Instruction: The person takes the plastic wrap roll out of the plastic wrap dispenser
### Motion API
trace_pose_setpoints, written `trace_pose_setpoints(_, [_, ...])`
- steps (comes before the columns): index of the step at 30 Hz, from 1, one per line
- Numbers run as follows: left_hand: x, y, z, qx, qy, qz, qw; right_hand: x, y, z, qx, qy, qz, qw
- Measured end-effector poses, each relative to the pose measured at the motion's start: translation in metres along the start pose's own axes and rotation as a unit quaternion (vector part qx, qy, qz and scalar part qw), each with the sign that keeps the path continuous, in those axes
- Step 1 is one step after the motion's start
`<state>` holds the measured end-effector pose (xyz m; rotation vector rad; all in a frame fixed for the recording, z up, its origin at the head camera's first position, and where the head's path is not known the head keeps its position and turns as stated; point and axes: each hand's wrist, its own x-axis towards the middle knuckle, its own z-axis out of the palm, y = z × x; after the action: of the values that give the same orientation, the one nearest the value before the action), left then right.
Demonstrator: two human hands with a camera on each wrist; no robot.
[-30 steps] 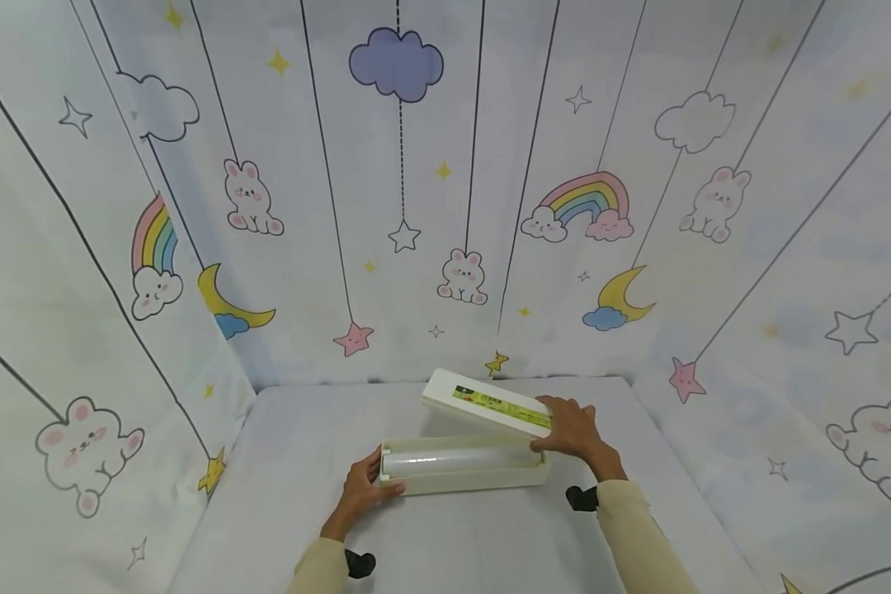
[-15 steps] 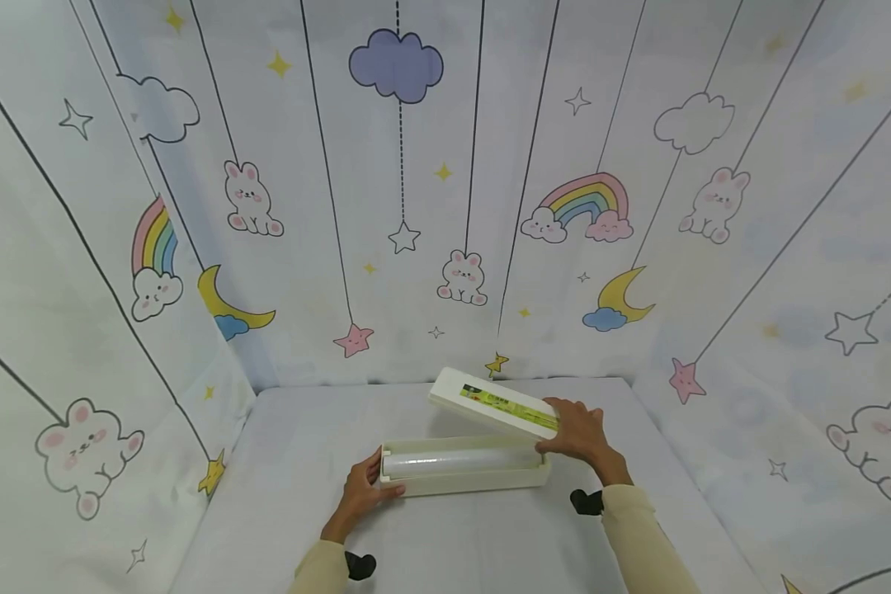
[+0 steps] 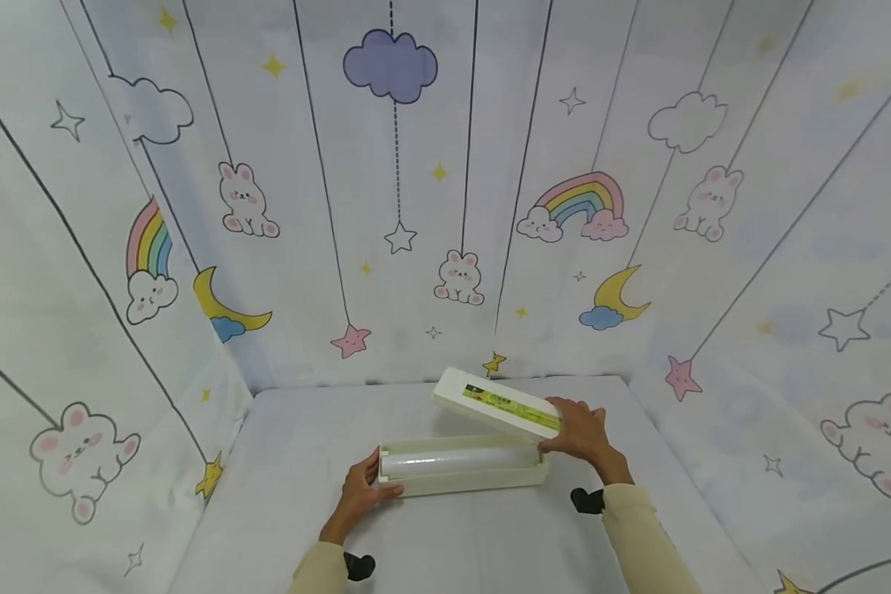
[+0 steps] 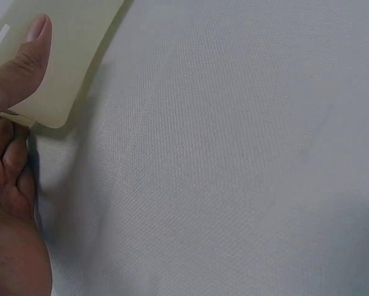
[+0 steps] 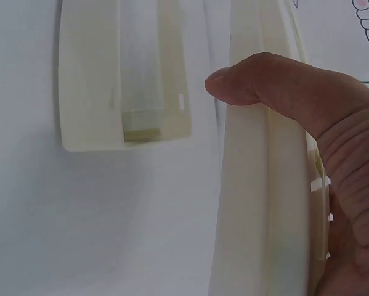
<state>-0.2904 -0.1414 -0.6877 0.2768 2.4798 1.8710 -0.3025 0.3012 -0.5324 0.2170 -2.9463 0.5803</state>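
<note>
A long cream-white cling film dispenser box (image 3: 468, 482) lies lengthwise on the white cloth, its top off. Inside it runs a shiny roll of cling film (image 3: 453, 460). At its left end, my left hand (image 3: 362, 490) grips the box, thumb on the front wall and fingers round the end; the left wrist view shows that thumb on the box corner (image 4: 67, 80). My right hand (image 3: 581, 431) holds the white lid (image 3: 451, 389) by its right end, tilted above and behind the box. The lid bears a green-yellow label (image 3: 503, 403). In the right wrist view, the lid (image 5: 252, 185) stands apart from the box.
White cloth (image 3: 445, 544) covers the table. Behind and at both sides hang white curtains (image 3: 297, 247) printed with bunnies, stars and rainbows. A small black piece (image 3: 360, 566) sits at the left cuff, another (image 3: 586, 500) at the right.
My right hand has shifted slightly right with the lid, which stays tilted over the box. My left hand keeps its grip on the box's left end.
</note>
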Motion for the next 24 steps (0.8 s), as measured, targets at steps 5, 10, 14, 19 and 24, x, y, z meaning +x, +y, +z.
trace_pose_setpoints(5, [0.0013,0.0002,0.001,0.014,0.004,0.007,0.9999,-0.0003,0.0036,0.0004,0.004,0.003,0.006,1.0])
trace_pose_setpoints(10, [0.0002,-0.0002,0.0015,0.003,0.001,0.009,1.0,-0.0014,0.0066,0.0022,0.007,0.012,-0.001,0.9999])
trace_pose_setpoints(14, [-0.0024,-0.0002,0.0013,-0.006,-0.004,0.004,1.0,-0.0029,0.0093,0.0031,0.004,0.014,0.004,0.9999])
trace_pose_setpoints(19, [-0.0022,-0.0005,0.0019,0.012,0.0,0.016,0.9998,-0.0041,0.0104,-0.0007,0.004,0.011,0.018,0.9998])
trace_pose_setpoints(24, [-0.0015,0.0001,0.0021,-0.007,0.007,0.013,0.9999,-0.0053,0.0107,-0.0042,0.005,0.014,0.02,0.9997])
